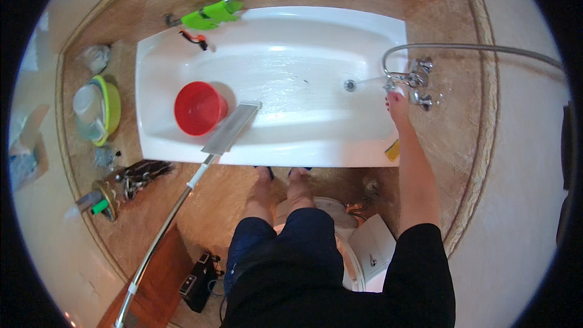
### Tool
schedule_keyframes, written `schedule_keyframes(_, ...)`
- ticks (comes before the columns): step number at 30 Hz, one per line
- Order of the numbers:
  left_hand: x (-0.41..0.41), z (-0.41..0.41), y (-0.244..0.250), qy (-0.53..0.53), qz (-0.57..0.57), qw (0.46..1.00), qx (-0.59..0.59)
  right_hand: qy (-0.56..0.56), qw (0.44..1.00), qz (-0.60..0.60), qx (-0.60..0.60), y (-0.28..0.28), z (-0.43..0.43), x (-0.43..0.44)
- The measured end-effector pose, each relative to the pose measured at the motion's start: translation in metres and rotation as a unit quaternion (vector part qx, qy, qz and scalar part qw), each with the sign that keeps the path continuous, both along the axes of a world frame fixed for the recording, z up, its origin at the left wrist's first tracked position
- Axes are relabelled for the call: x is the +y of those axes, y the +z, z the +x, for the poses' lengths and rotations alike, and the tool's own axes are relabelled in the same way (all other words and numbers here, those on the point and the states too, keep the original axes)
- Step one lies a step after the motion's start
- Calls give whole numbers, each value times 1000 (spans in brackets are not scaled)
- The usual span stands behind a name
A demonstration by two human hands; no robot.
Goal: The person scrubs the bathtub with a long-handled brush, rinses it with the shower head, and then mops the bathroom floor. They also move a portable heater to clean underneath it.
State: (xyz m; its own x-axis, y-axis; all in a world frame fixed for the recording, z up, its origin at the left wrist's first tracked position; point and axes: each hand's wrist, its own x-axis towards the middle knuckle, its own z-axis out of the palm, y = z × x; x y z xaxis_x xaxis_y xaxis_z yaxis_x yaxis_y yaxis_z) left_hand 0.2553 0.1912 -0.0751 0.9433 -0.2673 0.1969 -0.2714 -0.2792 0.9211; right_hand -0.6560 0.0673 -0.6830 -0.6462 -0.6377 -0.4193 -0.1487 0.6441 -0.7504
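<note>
My right hand [397, 102] reaches over the faucet end of the white bathtub [282, 158], with its fingers curled beside the chrome faucet [405, 79]; whether they grip anything is unclear. A thin stream of water runs from the spout towards the drain [350, 85]. My left hand is out of view. A red plastic bucket [198, 109] stands inside the tub at the left. The flat head of a long-handled mop [232, 130] lies across the near rim beside the bucket, and its metal pole runs down to the lower left. A yellow sponge [392, 151] rests at the tub's near right corner.
Green cloth [212, 14] hangs on a wall grab bar. An orange-and-black item [195, 39] lies on the far rim. Basins [112, 109] stand on the left ledge. A metal shower hose [473, 47] arches right. The toilet [350, 264] is beside my legs, and a black box [198, 282] sits lower left.
</note>
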Motion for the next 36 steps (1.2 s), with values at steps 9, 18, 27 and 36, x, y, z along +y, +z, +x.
schedule_keyframes(9, 42, 120, 29, -103, 9, 987, 119, 60, 978, 112, -164, -48, 139, 61)
schedule_keyframes(18, 2, 105, 8, 26, -101, 994, 34, 302, 953, 24, -18, -11, 302, -40)
schedule_keyframes(27, -84, 143, 34, -61, -119, 989, -55, 489, 870, -35, 51, -20, 509, -194)
schedule_keyframes(36, -112, 186, -11, -30, 48, 994, -98, 509, 854, 96, 43, -142, 711, -277)
